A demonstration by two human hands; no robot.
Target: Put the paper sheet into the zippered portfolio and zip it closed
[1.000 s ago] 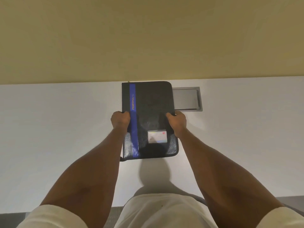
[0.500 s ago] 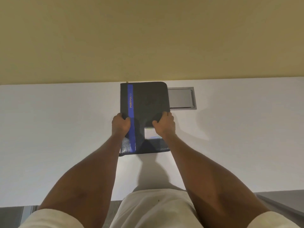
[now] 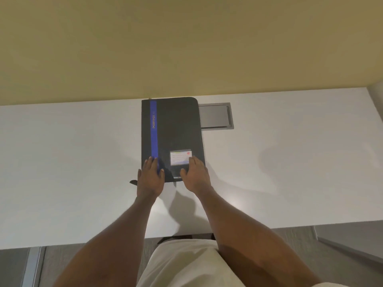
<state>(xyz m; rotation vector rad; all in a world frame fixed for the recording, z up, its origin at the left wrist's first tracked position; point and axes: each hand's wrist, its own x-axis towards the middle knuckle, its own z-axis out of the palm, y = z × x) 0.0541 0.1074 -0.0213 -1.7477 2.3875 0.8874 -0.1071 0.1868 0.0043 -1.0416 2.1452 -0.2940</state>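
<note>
Where both hands clasped the side edges of the portfolio (image 3: 173, 137) a second ago and held it tilted up off the bench (image 3: 72, 162), it now lies flat on the white surface — closed, cover up, its far edge against the yellow wall (image 3: 186, 44). Its blue stripe (image 3: 153, 129) with the word PORTFOLIO runs down the left side, and the small white label card (image 3: 180, 158) sits near the lower right corner. Half a second back the right hand covered that card; now the card shows whole.

Left hand (image 3: 150, 177) — fingers spread, palm down, resting on the portfolio's near left corner over the lower end of the stripe. Right hand (image 3: 195, 175) — also flat and spread, lying on the near right corner just beside the card. Neither grip is closed on anything; both simply lie on the cover.

A dark tab (image 3: 133, 182), perhaps the zipper pull, pokes out left of the portfolio's near left corner, beside the left wrist. Right of the portfolio's far corner, the grey hatch (image 3: 215, 118) set in the bench is partly covered by it, as before. No paper sheet shows; I cannot tell whether the zip is fully run.
</note>
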